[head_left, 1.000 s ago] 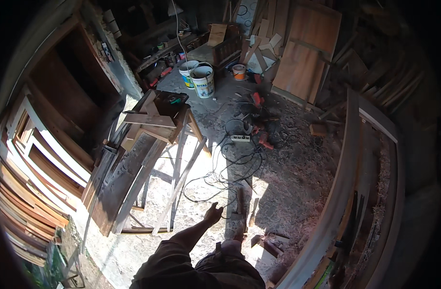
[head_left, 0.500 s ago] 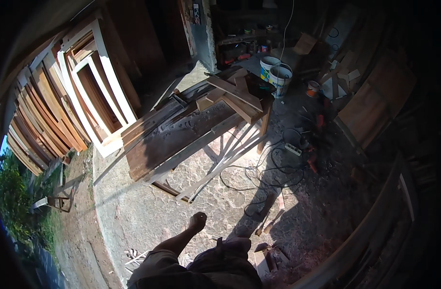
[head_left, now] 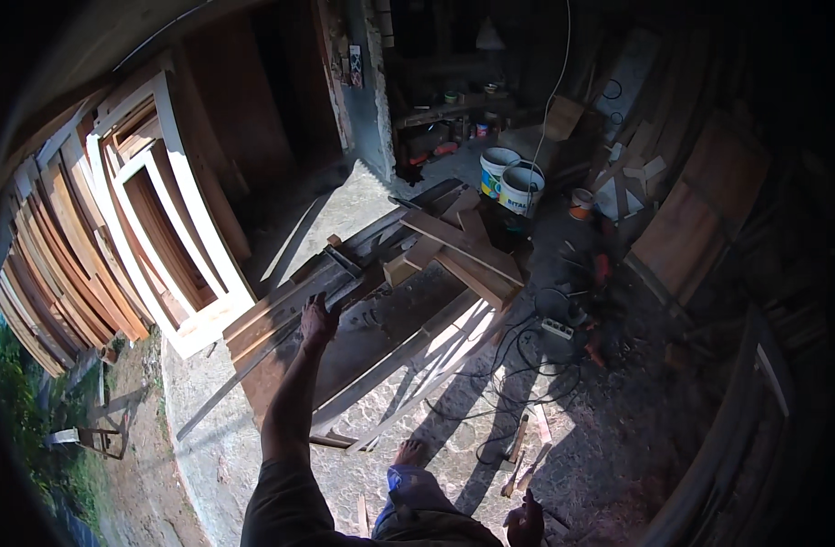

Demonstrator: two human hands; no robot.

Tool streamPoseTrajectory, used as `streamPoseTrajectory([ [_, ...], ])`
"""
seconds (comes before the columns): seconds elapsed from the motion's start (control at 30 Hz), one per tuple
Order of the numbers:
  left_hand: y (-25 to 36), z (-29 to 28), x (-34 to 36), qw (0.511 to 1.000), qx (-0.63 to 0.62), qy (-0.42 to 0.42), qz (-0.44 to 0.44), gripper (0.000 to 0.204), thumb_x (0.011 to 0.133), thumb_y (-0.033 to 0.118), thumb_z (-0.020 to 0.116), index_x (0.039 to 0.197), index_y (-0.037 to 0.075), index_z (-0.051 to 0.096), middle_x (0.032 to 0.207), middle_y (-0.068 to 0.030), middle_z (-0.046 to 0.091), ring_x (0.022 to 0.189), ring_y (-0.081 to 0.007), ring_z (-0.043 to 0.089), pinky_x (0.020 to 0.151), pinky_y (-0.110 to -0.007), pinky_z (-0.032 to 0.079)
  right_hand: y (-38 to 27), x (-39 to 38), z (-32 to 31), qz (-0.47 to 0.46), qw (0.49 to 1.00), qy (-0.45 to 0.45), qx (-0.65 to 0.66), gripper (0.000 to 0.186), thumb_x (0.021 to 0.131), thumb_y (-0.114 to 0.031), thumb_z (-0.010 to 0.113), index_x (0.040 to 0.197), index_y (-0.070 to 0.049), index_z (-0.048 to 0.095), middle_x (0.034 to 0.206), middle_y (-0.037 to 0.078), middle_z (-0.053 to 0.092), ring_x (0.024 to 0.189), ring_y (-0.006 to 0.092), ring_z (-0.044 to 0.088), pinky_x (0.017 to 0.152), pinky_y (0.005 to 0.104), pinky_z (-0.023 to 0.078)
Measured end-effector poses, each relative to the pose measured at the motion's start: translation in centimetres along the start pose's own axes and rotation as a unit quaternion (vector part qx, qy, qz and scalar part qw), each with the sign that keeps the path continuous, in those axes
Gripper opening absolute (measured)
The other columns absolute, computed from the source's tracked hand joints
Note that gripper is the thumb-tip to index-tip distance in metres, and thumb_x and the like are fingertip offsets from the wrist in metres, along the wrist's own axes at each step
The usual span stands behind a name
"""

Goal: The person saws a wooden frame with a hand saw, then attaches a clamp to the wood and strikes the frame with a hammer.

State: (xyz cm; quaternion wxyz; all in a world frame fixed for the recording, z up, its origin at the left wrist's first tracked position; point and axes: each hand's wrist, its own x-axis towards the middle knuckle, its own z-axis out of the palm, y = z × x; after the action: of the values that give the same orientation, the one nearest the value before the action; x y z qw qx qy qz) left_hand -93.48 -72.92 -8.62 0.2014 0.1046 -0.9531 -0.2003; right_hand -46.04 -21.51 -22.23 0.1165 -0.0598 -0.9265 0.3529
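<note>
My left hand [head_left: 320, 321] reaches out over the long wooden workbench [head_left: 363, 342], palm down with fingers slightly apart, holding nothing I can see. Whether it touches the bench top I cannot tell. Just beyond its fingertips is a dark metal piece [head_left: 345, 263], lying across a long board on the bench. Stacked crosswise at the bench's far end are several cut boards [head_left: 463, 246]. Low at the bottom edge, in shade, my right hand [head_left: 524, 522] hangs beside my body, its fingers loosely apart with nothing visible in them.
White window frames [head_left: 191, 264] and several planks [head_left: 89, 246] lean at the left. Behind the bench stand two white buckets [head_left: 520, 187]. Cables and a power strip [head_left: 556, 328] lie on the floor at right, near a red power tool [head_left: 593, 351]. Wooden-handled tools [head_left: 518, 447] lie closer.
My left hand has moved forward from low over the floor to above the bench. My right hand has come into view at the bottom, and I stand nearer the bench.
</note>
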Motion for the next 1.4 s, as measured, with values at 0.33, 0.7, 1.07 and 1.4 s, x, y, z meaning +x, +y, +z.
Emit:
streamPoseTrajectory([
  [0.33,-4.1,7.8,10.2,0.970,0.135,-0.201,-0.022,0.067,0.084,0.052,0.071,0.132,0.006,0.060,0.131,-0.0192,0.057,0.127,-0.0378,0.050,0.105,-0.054,0.041,-3.3,2.4,11.1,0.148,0.987,-0.015,0.065,0.061,0.092,-0.011,0.070,0.148,-0.004,0.050,0.124,0.021,0.064,0.098,0.0311,0.064,0.089,0.0440,0.054],
  [0.7,-6.5,10.0,18.0,0.970,-0.122,-0.088,0.189,0.048,0.104,0.044,0.048,0.087,0.000,0.059,0.069,-0.0256,0.058,0.073,-0.0481,0.062,0.060,-0.052,0.043,-14.1,7.5,7.7,0.279,0.959,-0.043,0.009,0.065,0.088,-0.022,0.067,0.149,-0.009,0.049,0.115,0.025,0.065,0.106,0.0409,0.065,0.090,0.0503,0.054],
  [1.07,9.4,2.6,22.8,0.947,-0.194,-0.061,0.250,0.042,0.104,0.040,0.054,0.116,0.000,0.059,0.082,-0.0124,0.057,0.057,-0.0246,0.054,0.051,-0.038,0.043,-16.3,9.6,11.4,0.268,0.955,-0.032,0.120,0.066,0.095,-0.020,0.062,0.157,-0.020,0.040,0.121,0.022,0.062,0.107,0.0403,0.064,0.090,0.0521,0.052],
  [1.4,37.3,-8.3,14.6,0.832,-0.350,-0.168,0.397,0.040,0.107,0.036,0.048,0.123,0.000,0.054,0.080,-0.0084,0.052,0.054,-0.0181,0.049,0.047,-0.031,0.041,-16.6,9.9,5.2,0.088,0.991,0.029,0.101,0.061,0.101,-0.022,0.059,0.158,-0.019,0.036,0.114,0.019,0.058,0.096,0.0384,0.063,0.080,0.0504,0.052],
])
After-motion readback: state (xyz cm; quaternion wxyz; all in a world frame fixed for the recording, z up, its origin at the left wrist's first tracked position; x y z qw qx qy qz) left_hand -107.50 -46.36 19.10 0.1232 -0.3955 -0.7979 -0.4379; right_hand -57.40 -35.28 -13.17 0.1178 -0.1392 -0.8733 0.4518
